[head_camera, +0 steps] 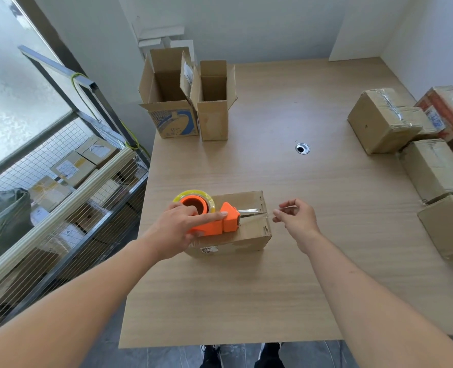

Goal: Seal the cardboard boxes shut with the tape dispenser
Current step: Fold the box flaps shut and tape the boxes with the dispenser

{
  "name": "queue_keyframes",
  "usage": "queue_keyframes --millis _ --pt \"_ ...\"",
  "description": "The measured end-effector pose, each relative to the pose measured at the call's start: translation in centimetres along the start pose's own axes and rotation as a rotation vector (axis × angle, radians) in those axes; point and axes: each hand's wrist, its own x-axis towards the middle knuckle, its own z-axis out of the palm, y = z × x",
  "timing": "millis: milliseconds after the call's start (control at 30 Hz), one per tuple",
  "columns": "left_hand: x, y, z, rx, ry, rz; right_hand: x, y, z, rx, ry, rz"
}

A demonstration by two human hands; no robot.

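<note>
- We've got the orange tape dispenser [214, 221] sitting on top of the closed cardboard box [246, 235], near the table [246, 301] front edge.
- Our left hand [177, 229] grips the dispenser body, index finger stretched fwd along its top.
- Our right hand [297, 213] pinches the free end of the clear tape [249, 211], pulled out past the box's right edge; other fingers loosely curled.
- Risk: the strip looks thin & twisted, so it could fold onto itself or stick crooked off the seam if we lower it w/o tension.
- Risk: dispenser may slide, or the box shift, as we pull, since nothing else seems to brace the box.
- Two open boxes [188, 102] wait at the far side; taped boxes [405, 128] piled right.
- Writing: white label w/ a code on box front, too small to read. Blue print on one open box, illegible.
</note>
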Motion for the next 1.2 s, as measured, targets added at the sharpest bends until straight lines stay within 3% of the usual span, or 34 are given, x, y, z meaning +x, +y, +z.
queue_keyframes --millis 233,333,500,700,800,1033,1200 --pt "0.0 0.2 0.0 0.017 0.008 -0.006 0.3 0.5 1.4 0.002 -0.055 0.160" --pt "0.0 0.2 0.0 0.017 0.007 -0.005 -0.1 0.4 1.5 -0.020 0.041 0.163" --pt "0.1 0.2 -0.1 0.026 -0.002 -0.001 -1.8 -1.2 2.5 -0.194 0.194 -0.078" --pt "0.2 0.6 -0.1 -0.002 0.019 0.008 -4.3 -1.3 6.0 -0.322 0.295 -0.074" --pt "0.0 1.1 -0.2 0.020 0.016 0.007 -4.9 -0.5 7.8 -0.237 0.370 0.046" --pt "0.9 1.2 -3.9 0.001 -0.176 0.039 -4.9 0.5 9.6 -0.172 0.406 0.033" --pt "0.3 -0.8 -6.7 -0.124 -0.331 -0.063 -5.0 0.5 9.4 -0.212 0.397 0.024"
